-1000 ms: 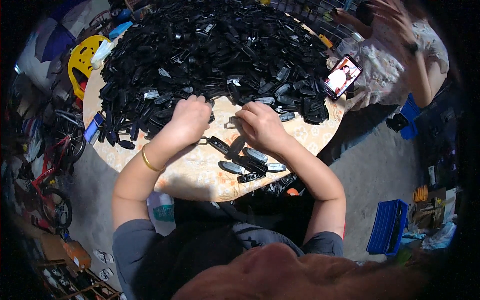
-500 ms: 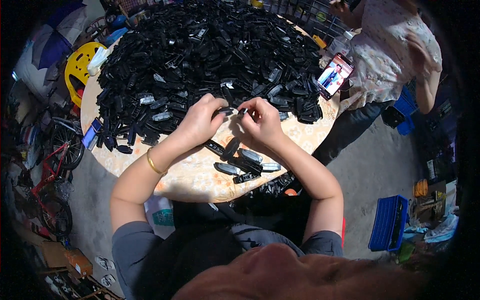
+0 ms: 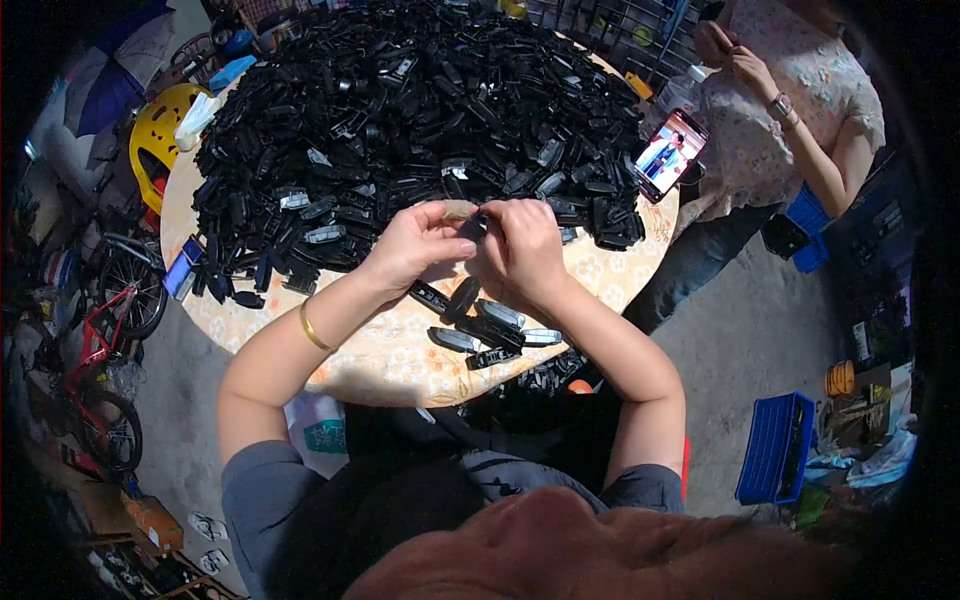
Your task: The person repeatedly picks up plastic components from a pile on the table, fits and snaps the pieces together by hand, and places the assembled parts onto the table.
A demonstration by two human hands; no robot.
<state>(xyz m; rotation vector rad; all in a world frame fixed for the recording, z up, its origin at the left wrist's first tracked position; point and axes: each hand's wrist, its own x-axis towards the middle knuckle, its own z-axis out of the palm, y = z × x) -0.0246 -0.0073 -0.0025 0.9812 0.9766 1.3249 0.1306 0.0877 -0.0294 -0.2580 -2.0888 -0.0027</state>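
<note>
Over the near side of a round table, my left hand and my right hand meet almost fingertip to fingertip. A small black plastic part sits between them, mostly hidden by the fingers. My right hand is closed with its fingertips pinched on it. On the left, thumb and forefinger close in on the same part from the other side. Just beyond both hands rises a big pile of black plastic parts. Closer to me lies a small group of longer black and grey pieces.
A lit phone leans at the table's right edge, and another phone lies at the left edge. A person in a flowered top stands at the far right. A blue crate and a red bicycle stand on the floor.
My hands have drawn together, and my right hand has turned so its back faces up more. The other person has brought both hands together.
</note>
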